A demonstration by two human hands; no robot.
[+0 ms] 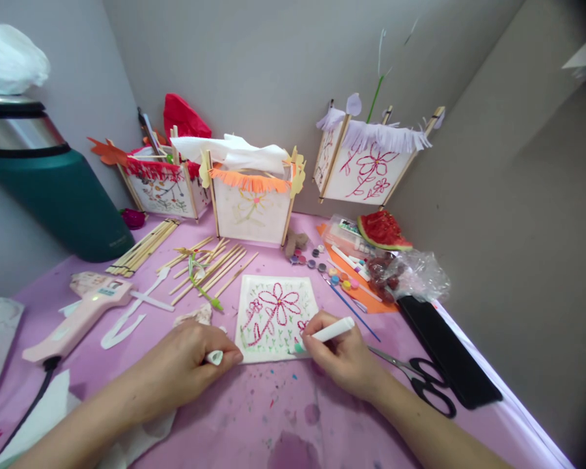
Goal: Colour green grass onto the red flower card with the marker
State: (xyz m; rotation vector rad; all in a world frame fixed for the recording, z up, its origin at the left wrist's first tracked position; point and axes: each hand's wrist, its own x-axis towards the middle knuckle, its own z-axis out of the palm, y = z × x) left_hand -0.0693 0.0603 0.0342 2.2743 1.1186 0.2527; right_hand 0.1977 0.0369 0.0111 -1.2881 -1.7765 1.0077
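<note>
A white square sheet with a dark pink flower and small green marks lies flat on the table. My right hand grips a white marker pen, whose green tip end points down at the sheet's lower right part. Whether the tip touches the surface is too small to tell. My left hand is closed around a small white marker cap, and its fingertips rest at the sheet's lower left corner.
Wooden sticks, a pink glue gun and a teal bottle are on the left. Decorated paper lanterns stand behind. Paint pots, a thin brush, scissors and a black phone-like slab lie right.
</note>
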